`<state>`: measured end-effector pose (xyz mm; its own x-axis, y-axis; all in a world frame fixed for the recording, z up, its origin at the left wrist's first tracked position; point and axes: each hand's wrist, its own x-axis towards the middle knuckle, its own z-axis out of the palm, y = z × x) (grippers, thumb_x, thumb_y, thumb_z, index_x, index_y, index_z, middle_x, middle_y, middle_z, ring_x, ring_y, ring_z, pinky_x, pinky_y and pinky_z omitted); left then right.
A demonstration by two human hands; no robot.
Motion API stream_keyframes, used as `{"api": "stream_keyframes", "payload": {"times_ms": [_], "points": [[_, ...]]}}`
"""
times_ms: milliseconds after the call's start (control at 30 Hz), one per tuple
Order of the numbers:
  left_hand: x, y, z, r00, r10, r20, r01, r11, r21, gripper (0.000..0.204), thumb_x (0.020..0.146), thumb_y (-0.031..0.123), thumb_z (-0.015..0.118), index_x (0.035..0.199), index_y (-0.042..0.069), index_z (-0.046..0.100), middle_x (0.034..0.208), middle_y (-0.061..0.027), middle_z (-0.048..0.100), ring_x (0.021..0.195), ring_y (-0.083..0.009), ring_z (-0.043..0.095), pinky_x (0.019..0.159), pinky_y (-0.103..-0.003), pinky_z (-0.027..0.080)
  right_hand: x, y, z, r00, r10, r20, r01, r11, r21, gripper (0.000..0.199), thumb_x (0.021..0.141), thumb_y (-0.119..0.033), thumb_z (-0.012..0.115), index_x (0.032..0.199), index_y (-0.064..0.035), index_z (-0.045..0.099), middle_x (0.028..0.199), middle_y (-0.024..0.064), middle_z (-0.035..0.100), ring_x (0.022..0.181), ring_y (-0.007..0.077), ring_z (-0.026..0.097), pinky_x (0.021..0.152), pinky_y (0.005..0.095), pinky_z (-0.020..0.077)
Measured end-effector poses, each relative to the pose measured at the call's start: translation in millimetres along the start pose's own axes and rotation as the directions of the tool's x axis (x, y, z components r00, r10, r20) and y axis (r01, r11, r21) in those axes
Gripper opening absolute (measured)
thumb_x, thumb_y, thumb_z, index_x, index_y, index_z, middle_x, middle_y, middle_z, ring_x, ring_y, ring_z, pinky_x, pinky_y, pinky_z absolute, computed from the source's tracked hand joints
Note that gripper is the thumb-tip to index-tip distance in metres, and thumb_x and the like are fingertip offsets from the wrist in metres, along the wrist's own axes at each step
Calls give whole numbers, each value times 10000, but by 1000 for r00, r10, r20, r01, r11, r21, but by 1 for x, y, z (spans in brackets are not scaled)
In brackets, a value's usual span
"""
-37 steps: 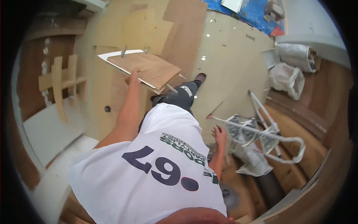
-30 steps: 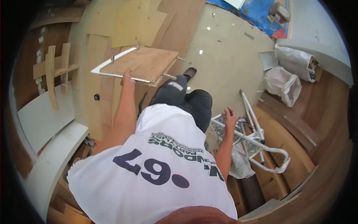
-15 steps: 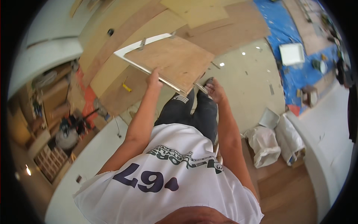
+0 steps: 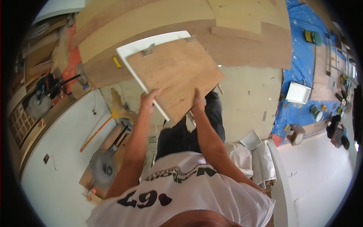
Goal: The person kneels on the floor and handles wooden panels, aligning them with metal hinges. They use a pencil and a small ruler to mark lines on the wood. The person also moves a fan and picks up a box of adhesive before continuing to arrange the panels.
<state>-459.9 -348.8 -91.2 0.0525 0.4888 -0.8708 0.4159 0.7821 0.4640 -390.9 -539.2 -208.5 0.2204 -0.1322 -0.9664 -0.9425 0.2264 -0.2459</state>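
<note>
"Fingers bent round the left edge on the left hand [image 4: 148, 101], thumb over the top, and I see it gripping the brown board [image 4: 176, 75] together with the white board [image 4: 162, 41] beneath!"

"And the right hand [image 4: 199, 103]?"

"Closed on the near edge, one digit up along the wood! How far the hidden fingertips fold underneath, I can't tell from my end."

"So where are the boards?"

"Up in the air, above the floor [image 4: 249, 90], just ahead of the dark trousers [image 4: 174, 140]. White shows along the far and left sides, and I count two metal fittings [image 4: 149, 50] at the far edge of the brown one."

"Take me outward."

"Brown sheets [image 4: 242, 49] lie beyond, with a small yellow object [image 4: 117, 61] near the left corner of the boards. Off right, blue sheeting [image 4: 287, 113] carries a white tray [image 4: 298, 93]!"

"Closer to the body?"

"White sacks [image 4: 264, 162] slump beside the right forearm. Over left, I've a grey, disc-shaped machine [image 4: 103, 168], too blurred to name, and near it a long orange-and-yellow stick [image 4: 98, 130]."
</note>
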Motion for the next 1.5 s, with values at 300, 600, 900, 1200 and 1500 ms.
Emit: {"api": "stream_keyframes", "payload": {"times_ms": [300, 600, 900, 1200, 1500], "points": [[114, -55, -25, 980, 111, 166, -101, 993, -67, 384, 682, 72, 712, 1025, -61, 598, 939, -108, 628, 829, -193, 601, 754, -317, 482, 73, 38, 33, 934, -346, 88, 342, 938, 54, 527, 861, -314, 637, 1184, 75, 489, 1099, 125, 580, 916, 189, 570, 802, 307, 473], [215, -68, -63, 911, 158, 380, -190, 981, 50, 619, 612, 166, 746, 1143, -65, 530, 1034, -108, 618, 924, -207, 599, 844, -334, 465, 170, 127, 47, 943, -327, 57, 315, 936, 156, 495, 869, -346, 625, 1133, 54, 501, 1057, 115, 584, 890, 192, 582, 780, 316, 487], [300, -101, -102, 910, 188, 370, -212, 977, 27, 835, 542, 217, 798, 1255, -38, 446, 1155, -111, 568, 1071, -226, 537, 942, -343, 406, 206, 185, 77, 919, -393, -19, 390, 902, 184, 437, 904, -347, 571, 1121, 25, 495, 1024, 111, 590, 870, 197, 586, 768, 319, 493], [434, -152, -150, 929, 89, 359, -89, 996, -16, 816, 603, 128, 759, 1314, -15, 385, 1214, -121, 537, 1135, -255, 505, 970, -351, 386, 273, 241, 87, 925, -350, 150, 363, 930, -63, 680, 872, -502, 547, 1309, -36, 314, 1287, 107, 422, 1146, 215, 459, 905, 370, 440], [460, -88, -132, 936, 172, 308, -337, 696, 634, 795, 673, 153, 765, 1325, -44, 356, 1209, -166, 530, 1144, -251, 496, 976, -354, 374, 253, 196, 79, 847, 395, 356, -131, 804, -580, 665, 859, -474, 583, 1281, -11, 359, 1229, 125, 475, 1099, 235, 503, 904, 383, 457]]}}
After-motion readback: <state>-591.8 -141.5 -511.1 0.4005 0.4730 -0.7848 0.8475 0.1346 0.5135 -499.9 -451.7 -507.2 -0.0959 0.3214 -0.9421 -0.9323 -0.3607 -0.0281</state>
